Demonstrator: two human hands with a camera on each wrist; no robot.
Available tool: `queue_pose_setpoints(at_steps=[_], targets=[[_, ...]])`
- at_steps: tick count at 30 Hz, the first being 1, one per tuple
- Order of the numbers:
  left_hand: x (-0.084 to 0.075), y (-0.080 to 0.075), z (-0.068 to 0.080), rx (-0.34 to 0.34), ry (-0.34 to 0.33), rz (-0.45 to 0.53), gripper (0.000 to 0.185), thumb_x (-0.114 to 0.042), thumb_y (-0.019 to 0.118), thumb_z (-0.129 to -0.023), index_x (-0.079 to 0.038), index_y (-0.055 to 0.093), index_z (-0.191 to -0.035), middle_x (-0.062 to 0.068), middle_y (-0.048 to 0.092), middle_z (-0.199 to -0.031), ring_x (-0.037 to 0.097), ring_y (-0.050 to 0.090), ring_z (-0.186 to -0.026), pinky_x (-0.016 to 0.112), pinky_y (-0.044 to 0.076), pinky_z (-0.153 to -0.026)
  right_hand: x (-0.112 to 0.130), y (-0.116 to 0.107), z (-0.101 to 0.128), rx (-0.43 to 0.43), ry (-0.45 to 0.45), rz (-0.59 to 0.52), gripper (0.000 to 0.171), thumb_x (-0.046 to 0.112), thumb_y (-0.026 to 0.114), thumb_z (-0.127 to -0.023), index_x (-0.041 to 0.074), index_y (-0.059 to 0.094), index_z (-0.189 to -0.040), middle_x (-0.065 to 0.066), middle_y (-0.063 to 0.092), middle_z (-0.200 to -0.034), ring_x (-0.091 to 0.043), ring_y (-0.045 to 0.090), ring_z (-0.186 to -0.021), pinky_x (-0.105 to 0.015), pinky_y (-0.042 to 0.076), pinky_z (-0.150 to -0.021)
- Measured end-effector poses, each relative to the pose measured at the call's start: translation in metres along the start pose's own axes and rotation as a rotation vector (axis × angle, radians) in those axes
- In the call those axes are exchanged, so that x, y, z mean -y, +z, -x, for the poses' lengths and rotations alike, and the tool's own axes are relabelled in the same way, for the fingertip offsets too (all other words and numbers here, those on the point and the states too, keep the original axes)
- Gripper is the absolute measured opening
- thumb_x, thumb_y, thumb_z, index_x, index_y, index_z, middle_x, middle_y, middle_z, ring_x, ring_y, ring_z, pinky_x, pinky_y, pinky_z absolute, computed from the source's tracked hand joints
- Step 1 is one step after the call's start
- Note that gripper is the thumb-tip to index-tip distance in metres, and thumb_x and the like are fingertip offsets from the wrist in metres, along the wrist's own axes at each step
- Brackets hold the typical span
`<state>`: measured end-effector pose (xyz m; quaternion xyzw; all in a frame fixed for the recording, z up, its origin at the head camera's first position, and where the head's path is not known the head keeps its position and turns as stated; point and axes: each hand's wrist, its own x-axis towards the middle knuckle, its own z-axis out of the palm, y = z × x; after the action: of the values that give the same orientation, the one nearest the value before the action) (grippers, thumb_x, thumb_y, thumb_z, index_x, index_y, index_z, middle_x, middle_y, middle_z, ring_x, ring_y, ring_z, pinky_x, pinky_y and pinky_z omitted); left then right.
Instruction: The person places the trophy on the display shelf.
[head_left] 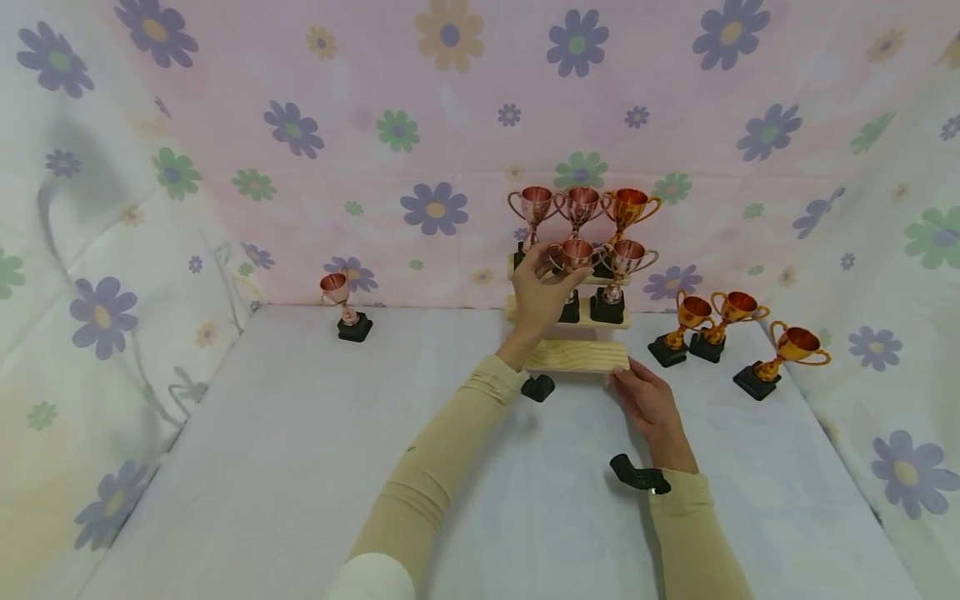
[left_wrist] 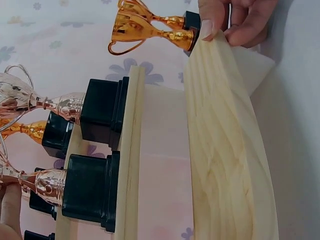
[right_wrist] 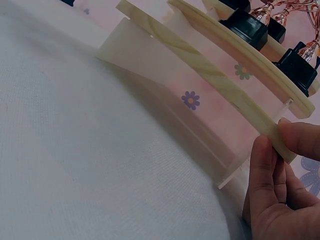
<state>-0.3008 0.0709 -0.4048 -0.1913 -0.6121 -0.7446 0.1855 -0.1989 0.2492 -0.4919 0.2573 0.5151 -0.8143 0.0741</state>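
A tiered display stand with wooden boards and clear side panels stands at the table's back; its lowest board point(head_left: 577, 356) carries nothing. My left hand point(head_left: 538, 298) grips the cup of a rose-gold trophy point(head_left: 577, 252), whose black base point(left_wrist: 90, 187) sits on the middle board point(left_wrist: 131, 150). Beside it on that board is another rose-gold trophy point(head_left: 628, 257). With thumb and fingers, my right hand point(head_left: 651, 404) pinches the right end of the lowest board. Behind, the top board bears two rose-gold trophies point(head_left: 536, 204) and a gold trophy point(head_left: 630, 207); their bases are partly hidden.
Several trophies stand on the white table point(head_left: 300, 467): one rose-gold trophy point(head_left: 337, 292) at the back left, and three gold ones to the stand's right, the nearest gold trophy point(head_left: 797, 343) being near the right edge. Flowered cloth point(head_left: 450, 125) hangs behind and at both sides.
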Motion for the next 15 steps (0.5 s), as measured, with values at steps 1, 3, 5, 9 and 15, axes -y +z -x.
queue_pose_setpoints(at_steps=[1, 3, 5, 9, 15], targets=[[0.0002, 0.0005, 0.0002, 0.0, 0.003, -0.006, 0.047, -0.002, 0.085, -0.081, 0.005, 0.062, -0.122, 0.02, 0.065, -0.11, 0.028, 0.068, -0.092, 0.04, 0.063, -0.085, 0.0, -0.0003, -0.0001, -0.002, 0.0, 0.0, 0.065, 0.011, 0.06, -0.103, 0.017, 0.031, -0.161, -0.006, 0.034, -0.163, -0.013, 0.051, -0.129, -0.02, 0.047, -0.107], [0.0007, 0.0015, 0.0004, -0.003, 0.011, -0.019, 0.047, -0.002, 0.085, -0.081, 0.005, 0.062, -0.122, 0.021, 0.065, -0.112, 0.028, 0.069, -0.094, 0.038, 0.063, -0.084, -0.0003, -0.0006, -0.0006, -0.005, 0.002, 0.003, 0.065, 0.011, 0.06, -0.103, 0.017, 0.031, -0.161, -0.006, 0.034, -0.163, -0.013, 0.051, -0.129, -0.02, 0.046, -0.107], [0.0017, 0.0024, 0.0003, -0.008, 0.016, -0.031, 0.047, -0.001, 0.085, -0.081, 0.005, 0.061, -0.122, 0.021, 0.065, -0.111, 0.028, 0.069, -0.094, 0.035, 0.063, -0.083, -0.0007, -0.0006, -0.0011, -0.006, 0.001, 0.004, 0.065, 0.011, 0.06, -0.103, 0.017, 0.032, -0.161, -0.005, 0.035, -0.163, -0.014, 0.051, -0.13, -0.021, 0.046, -0.108], [0.0034, 0.0036, -0.0001, -0.013, 0.015, -0.035, 0.046, -0.001, 0.084, -0.081, 0.005, 0.061, -0.121, 0.02, 0.065, -0.11, 0.019, 0.069, -0.089, 0.031, 0.063, -0.082, -0.0018, -0.0004, -0.0025, -0.003, -0.002, -0.001, 0.065, 0.01, 0.061, -0.102, 0.017, 0.032, -0.161, -0.005, 0.034, -0.164, -0.013, 0.05, -0.131, -0.021, 0.046, -0.108], [0.0029, 0.0065, -0.0002, -0.027, 0.006, -0.022, 0.045, 0.0, 0.084, -0.081, 0.004, 0.061, -0.119, 0.02, 0.064, -0.106, 0.018, 0.067, -0.085, 0.031, 0.062, -0.079, 0.0002, 0.0001, -0.0009, 0.002, 0.003, -0.011, 0.066, 0.01, 0.06, -0.102, 0.017, 0.031, -0.161, -0.005, 0.034, -0.163, -0.013, 0.05, -0.13, -0.02, 0.047, -0.107]])
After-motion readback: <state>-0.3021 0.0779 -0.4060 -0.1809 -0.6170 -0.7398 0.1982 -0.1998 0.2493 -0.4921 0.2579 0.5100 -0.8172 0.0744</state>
